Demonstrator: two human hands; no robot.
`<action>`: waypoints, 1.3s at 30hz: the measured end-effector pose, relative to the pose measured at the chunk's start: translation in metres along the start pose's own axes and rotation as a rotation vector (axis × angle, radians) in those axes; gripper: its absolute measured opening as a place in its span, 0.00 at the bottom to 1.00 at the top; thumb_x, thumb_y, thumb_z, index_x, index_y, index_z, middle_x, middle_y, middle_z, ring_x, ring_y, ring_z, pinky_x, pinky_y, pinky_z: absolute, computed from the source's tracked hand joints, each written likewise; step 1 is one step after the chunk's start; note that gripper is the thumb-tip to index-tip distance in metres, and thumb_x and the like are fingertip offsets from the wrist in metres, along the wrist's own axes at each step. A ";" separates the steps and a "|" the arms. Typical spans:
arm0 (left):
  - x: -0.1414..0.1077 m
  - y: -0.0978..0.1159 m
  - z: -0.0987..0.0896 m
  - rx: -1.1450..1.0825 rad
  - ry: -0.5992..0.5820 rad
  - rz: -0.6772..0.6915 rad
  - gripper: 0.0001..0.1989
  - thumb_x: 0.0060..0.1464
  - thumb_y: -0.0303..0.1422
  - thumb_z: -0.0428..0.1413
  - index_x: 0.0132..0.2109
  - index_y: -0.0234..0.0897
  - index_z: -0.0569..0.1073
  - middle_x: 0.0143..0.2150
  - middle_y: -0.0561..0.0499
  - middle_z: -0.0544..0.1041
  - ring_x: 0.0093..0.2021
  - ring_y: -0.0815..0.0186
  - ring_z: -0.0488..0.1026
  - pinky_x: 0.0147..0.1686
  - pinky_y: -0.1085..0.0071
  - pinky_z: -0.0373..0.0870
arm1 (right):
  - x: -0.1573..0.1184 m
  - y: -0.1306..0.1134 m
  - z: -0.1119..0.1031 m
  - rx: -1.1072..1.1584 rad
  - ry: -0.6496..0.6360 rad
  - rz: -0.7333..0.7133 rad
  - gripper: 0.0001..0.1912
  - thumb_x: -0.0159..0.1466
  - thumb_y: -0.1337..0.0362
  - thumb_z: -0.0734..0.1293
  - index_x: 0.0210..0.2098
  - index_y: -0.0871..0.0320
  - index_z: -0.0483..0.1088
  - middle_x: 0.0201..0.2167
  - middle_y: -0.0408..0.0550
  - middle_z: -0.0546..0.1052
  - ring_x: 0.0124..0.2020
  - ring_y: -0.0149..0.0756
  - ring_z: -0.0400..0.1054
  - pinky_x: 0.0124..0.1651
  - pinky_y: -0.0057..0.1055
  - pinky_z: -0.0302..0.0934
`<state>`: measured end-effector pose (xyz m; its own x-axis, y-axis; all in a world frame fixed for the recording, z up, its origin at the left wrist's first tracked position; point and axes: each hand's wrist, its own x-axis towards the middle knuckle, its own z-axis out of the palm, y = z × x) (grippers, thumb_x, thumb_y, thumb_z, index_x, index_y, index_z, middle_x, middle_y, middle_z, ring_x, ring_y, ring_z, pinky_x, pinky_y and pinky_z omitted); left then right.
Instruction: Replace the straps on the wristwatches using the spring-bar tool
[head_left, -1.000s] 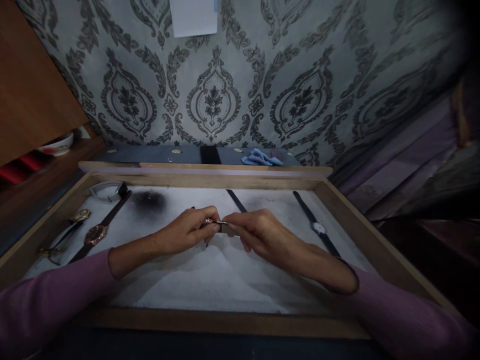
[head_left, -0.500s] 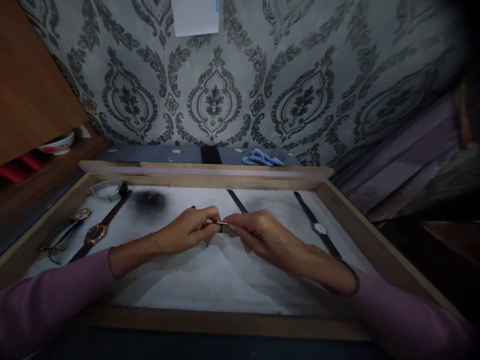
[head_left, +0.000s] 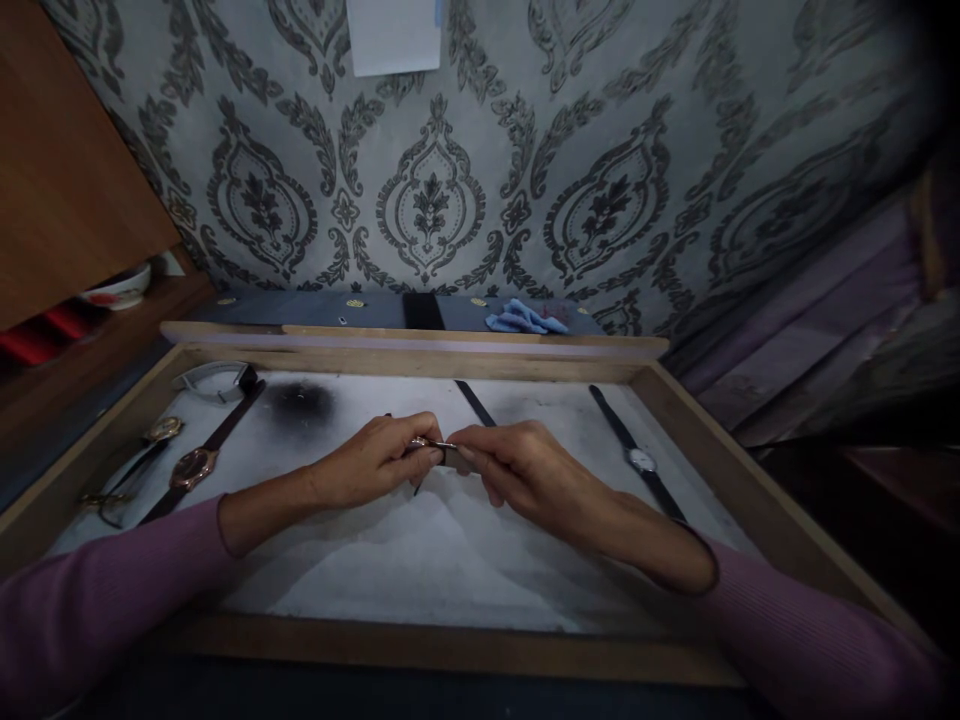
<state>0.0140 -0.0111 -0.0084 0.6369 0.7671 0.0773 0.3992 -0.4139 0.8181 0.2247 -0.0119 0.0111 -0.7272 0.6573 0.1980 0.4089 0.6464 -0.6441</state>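
Note:
Over the middle of a shallow wooden tray (head_left: 450, 640) with a white lining, my left hand (head_left: 382, 455) is closed on a small watch (head_left: 420, 443), mostly covered by its fingers. A dark bit of strap pokes out below them. My right hand (head_left: 525, 465) pinches a thin metal tool (head_left: 448, 446) whose tip meets the watch. A dark strap (head_left: 474, 402) lies just behind my right hand. To the right is a watch with a white dial (head_left: 641, 459); to the left lies a brown-strapped watch with a rose-gold case (head_left: 193, 467).
More watches, one with a gold case (head_left: 163, 430) and one silver (head_left: 214, 381), lie at the tray's left. A blue cloth (head_left: 525, 317) rests behind the back rim. A wooden cabinet (head_left: 75, 150) stands at the left, a bowl (head_left: 118, 288) beneath it.

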 end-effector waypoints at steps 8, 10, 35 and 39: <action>0.001 0.000 0.000 -0.006 0.017 0.014 0.08 0.61 0.36 0.47 0.36 0.37 0.64 0.23 0.57 0.69 0.23 0.72 0.62 0.26 0.76 0.57 | 0.000 -0.001 0.000 0.005 0.036 -0.063 0.13 0.69 0.70 0.56 0.35 0.63 0.71 0.17 0.39 0.66 0.19 0.24 0.58 0.26 0.22 0.52; 0.000 0.001 0.000 0.002 0.027 0.015 0.08 0.61 0.36 0.47 0.36 0.37 0.64 0.23 0.57 0.69 0.23 0.72 0.62 0.26 0.76 0.57 | 0.000 -0.001 0.000 -0.001 0.053 -0.083 0.13 0.69 0.70 0.56 0.34 0.63 0.71 0.17 0.39 0.66 0.19 0.24 0.58 0.25 0.22 0.51; -0.001 0.002 0.000 0.147 0.064 0.089 0.08 0.62 0.36 0.46 0.36 0.38 0.63 0.22 0.57 0.68 0.23 0.72 0.62 0.26 0.74 0.57 | -0.002 0.001 0.004 -0.073 0.085 -0.115 0.12 0.68 0.71 0.56 0.35 0.64 0.70 0.18 0.38 0.65 0.19 0.24 0.59 0.25 0.23 0.53; -0.001 0.003 0.000 0.158 0.057 0.086 0.07 0.62 0.35 0.46 0.36 0.38 0.63 0.23 0.57 0.69 0.23 0.71 0.63 0.26 0.74 0.57 | -0.002 0.002 0.003 -0.099 0.063 -0.105 0.13 0.68 0.72 0.55 0.32 0.63 0.67 0.18 0.38 0.64 0.20 0.25 0.59 0.26 0.24 0.53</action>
<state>0.0148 -0.0128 -0.0063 0.6361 0.7506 0.1789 0.4469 -0.5474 0.7075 0.2249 -0.0129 0.0070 -0.7340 0.6050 0.3084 0.3872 0.7460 -0.5418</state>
